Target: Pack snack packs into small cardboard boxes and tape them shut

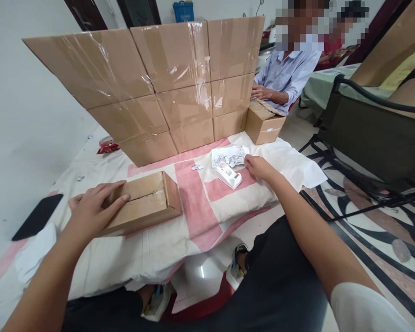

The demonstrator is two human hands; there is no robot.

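My left hand lies over the left end of a closed cardboard box, its fingers stretched and thumb apart on the top. At the right, my right hand has its fingers pinched together at the edge of a white paper. Small black-and-white printed cutouts are piled on that paper. Just in front of it stands a white tape dispenser. One loose cutout lies on the cloth to the left.
A wall of taped cardboard boxes stands across the table's back. A person sits behind a smaller box. The pink and white cloth covers the table. A black tablet-like slab lies left; a folding chair stands right.
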